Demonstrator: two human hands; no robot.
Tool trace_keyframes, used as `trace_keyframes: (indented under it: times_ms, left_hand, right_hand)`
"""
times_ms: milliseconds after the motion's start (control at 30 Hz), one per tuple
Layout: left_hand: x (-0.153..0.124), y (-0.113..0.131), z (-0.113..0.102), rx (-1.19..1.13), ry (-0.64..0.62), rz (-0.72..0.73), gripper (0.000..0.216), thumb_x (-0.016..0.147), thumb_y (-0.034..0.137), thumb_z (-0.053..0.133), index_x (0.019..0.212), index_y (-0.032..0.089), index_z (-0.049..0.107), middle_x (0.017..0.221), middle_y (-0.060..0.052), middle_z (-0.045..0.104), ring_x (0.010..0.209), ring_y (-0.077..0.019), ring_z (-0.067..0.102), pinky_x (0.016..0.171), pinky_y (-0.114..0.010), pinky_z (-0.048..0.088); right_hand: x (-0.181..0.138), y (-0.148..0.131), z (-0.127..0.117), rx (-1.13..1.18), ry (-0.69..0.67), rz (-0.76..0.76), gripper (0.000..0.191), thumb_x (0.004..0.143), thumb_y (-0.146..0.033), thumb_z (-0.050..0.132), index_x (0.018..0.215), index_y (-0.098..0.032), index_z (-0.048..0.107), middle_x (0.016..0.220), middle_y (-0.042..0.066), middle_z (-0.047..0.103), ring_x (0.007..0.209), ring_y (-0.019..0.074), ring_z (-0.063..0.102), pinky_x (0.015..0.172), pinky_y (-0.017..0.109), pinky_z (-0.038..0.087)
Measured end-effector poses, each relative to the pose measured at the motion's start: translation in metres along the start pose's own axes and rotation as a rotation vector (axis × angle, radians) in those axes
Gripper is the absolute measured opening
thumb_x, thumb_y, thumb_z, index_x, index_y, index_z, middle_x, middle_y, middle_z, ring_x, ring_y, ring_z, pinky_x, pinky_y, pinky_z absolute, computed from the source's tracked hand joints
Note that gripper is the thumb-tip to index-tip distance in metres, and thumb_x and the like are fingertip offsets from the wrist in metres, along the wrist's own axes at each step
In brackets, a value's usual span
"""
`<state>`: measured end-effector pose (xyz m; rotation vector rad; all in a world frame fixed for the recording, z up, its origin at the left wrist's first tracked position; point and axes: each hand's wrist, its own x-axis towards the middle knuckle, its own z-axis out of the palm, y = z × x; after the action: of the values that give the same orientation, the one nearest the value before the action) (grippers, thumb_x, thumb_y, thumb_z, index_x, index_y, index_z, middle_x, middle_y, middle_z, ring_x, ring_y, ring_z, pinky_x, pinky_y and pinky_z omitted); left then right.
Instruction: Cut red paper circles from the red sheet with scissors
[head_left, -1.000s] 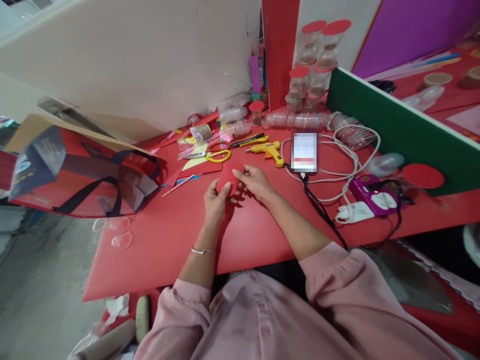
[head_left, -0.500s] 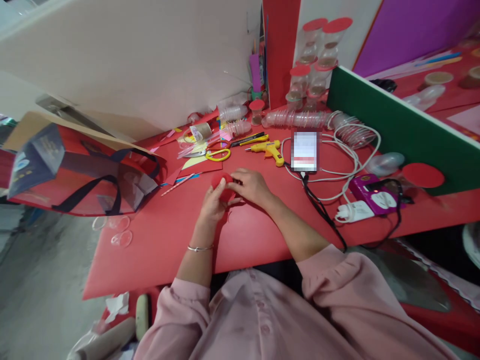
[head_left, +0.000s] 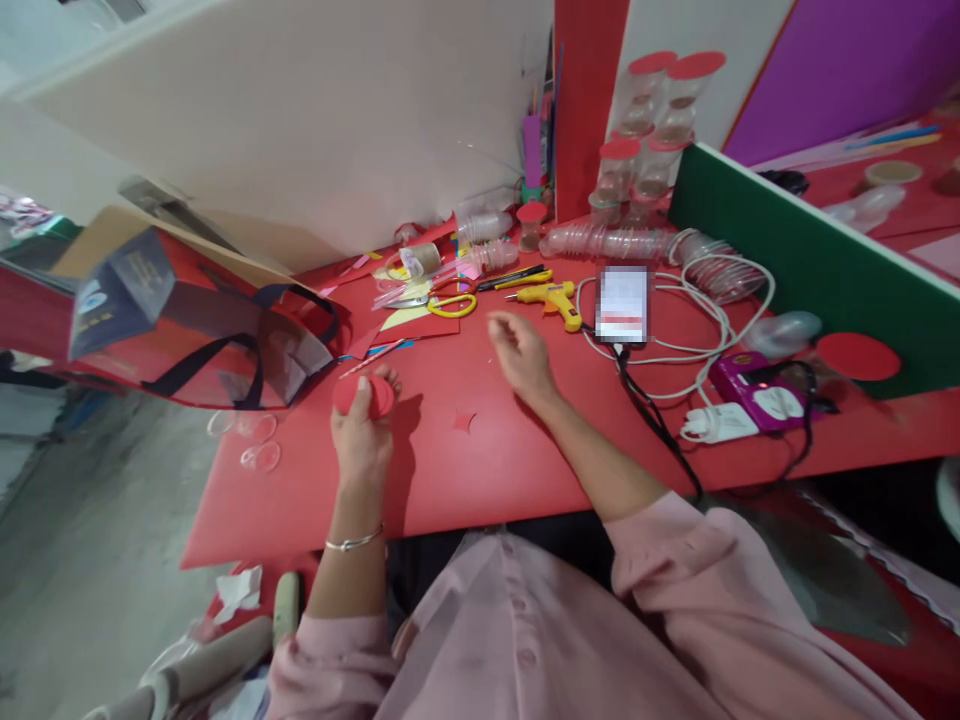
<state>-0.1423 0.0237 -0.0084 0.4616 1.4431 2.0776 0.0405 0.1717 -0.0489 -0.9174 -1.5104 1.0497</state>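
My left hand [head_left: 364, 425] has moved out to the left over the table, its fingers closed round red paper discs [head_left: 381, 397]. The thumb presses on the discs, and at least two overlap. A small red paper scrap with curved-in sides [head_left: 464, 421] lies between my hands. My right hand [head_left: 521, 358] is held apart, its fingers curled together; whether anything is pinched in them is hidden. Beyond it lie yellow-handled scissors [head_left: 452, 304], a yellow glue gun [head_left: 553, 301] and a yellow-and-black cutter knife [head_left: 517, 279].
Left stands a large bag [head_left: 202, 320]; clear plastic lids [head_left: 260, 457] lie near the table's left edge. A phone [head_left: 622, 304], white cable [head_left: 724, 330] and purple power strip [head_left: 757, 390] are right. Stacked clear cups [head_left: 607, 242] and red-topped cup pairs [head_left: 649, 120] stand behind, by a green divider [head_left: 810, 260].
My hands have come apart. The left has moved left with the red discs; the right has let go of them and drawn right. The small red scrap now shows on the table.
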Motion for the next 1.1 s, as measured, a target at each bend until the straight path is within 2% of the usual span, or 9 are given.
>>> trace_keyframes:
  times_ms: [133,300,400,467,567,733,833,933,1100]
  left_hand:
    - [-0.045,-0.014,0.003,-0.022,-0.083,-0.082,0.036,0.079,0.042,0.087,0.102,0.018,0.075,0.104,-0.009,0.080,0.086,-0.0179,0.075,0.080,-0.030,0.061]
    - [-0.079,-0.035,-0.001,0.253,-0.278,-0.123,0.062,0.096,0.065,0.057,0.139,0.021,0.064,0.114,-0.014,0.076,0.085,-0.0200,0.074,0.064,-0.027,0.058]
    - [-0.084,-0.034,-0.039,0.647,-0.414,0.060,0.077,0.097,0.074,0.044,0.156,0.025,0.047,0.143,-0.018,0.064,0.127,-0.0311,0.065,0.101,-0.047,0.057]
    - [-0.080,-0.030,-0.073,0.839,-0.396,0.145,0.097,0.086,0.074,0.063,0.162,0.019,0.039,0.167,-0.020,0.039,0.157,-0.0381,0.031,0.125,-0.057,0.032]
    - [-0.056,-0.028,-0.107,1.530,-0.294,0.349,0.107,0.091,0.080,0.046,0.164,0.003,0.026,0.172,-0.029,0.018,0.162,-0.0426,0.012,0.129,-0.065,0.012]
    - [-0.010,-0.057,-0.057,1.763,-0.345,0.426,0.109,0.095,0.079,0.036,0.160,-0.008,0.027,0.169,-0.036,0.019,0.161,-0.0434,0.014,0.130,-0.060,0.012]
    - [-0.041,-0.084,0.006,1.613,-0.657,0.535,0.119,0.088,0.087,0.039,0.163,-0.004,0.023,0.171,-0.033,0.016,0.162,-0.0417,0.007,0.131,-0.060,0.008]
    - [-0.125,-0.098,0.047,1.287,-1.101,0.594,0.130,0.079,0.094,0.042,0.165,0.000,0.019,0.172,-0.031,0.016,0.163,-0.0396,0.007,0.132,-0.058,0.010]
    - [-0.196,-0.072,0.045,0.701,-1.851,0.530,0.085,0.101,0.071,0.037,0.166,0.018,0.027,0.169,-0.013,0.039,0.159,-0.0210,0.032,0.130,-0.040,0.027]
  right_hand:
    - [-0.074,-0.041,0.042,0.403,-0.479,0.240,0.038,0.096,-0.051,0.066,0.125,-0.028,0.070,0.119,0.005,0.075,0.106,0.0201,0.071,0.092,0.034,0.059]
    - [-0.119,-0.056,0.051,0.493,-0.410,0.551,0.032,0.090,-0.050,0.070,0.105,-0.021,0.073,0.084,0.001,0.074,0.064,0.0135,0.068,0.047,0.020,0.050]
    - [-0.107,-0.055,0.022,0.496,-0.293,0.613,0.034,0.085,-0.052,0.075,0.095,-0.020,0.071,0.069,-0.002,0.069,0.047,0.0096,0.058,0.039,0.019,0.041]
    - [-0.092,-0.059,-0.010,0.516,-0.118,0.562,0.038,0.083,-0.055,0.078,0.095,-0.021,0.070,0.071,-0.002,0.071,0.048,0.0093,0.059,0.041,0.019,0.045]
    - [-0.076,-0.071,-0.065,0.469,0.066,0.415,0.041,0.076,-0.055,0.085,0.095,-0.022,0.070,0.077,-0.002,0.074,0.053,0.0087,0.062,0.046,0.018,0.051]
    - [-0.079,-0.098,-0.120,0.392,0.098,0.283,0.035,0.077,-0.048,0.088,0.096,-0.021,0.075,0.073,-0.002,0.071,0.051,0.0089,0.061,0.045,0.018,0.052]
    - [-0.084,-0.110,-0.127,0.393,0.113,0.228,0.030,0.079,-0.046,0.089,0.095,-0.023,0.077,0.070,-0.002,0.070,0.050,0.0103,0.061,0.044,0.020,0.054]
    - [-0.082,-0.120,-0.130,0.360,0.093,0.166,0.027,0.083,-0.047,0.086,0.096,-0.024,0.077,0.074,-0.002,0.073,0.053,0.0100,0.063,0.048,0.020,0.056]
    - [-0.079,-0.132,-0.147,0.209,-0.021,0.093,0.028,0.088,-0.048,0.081,0.102,-0.024,0.077,0.080,-0.002,0.074,0.054,0.0104,0.064,0.050,0.022,0.057]
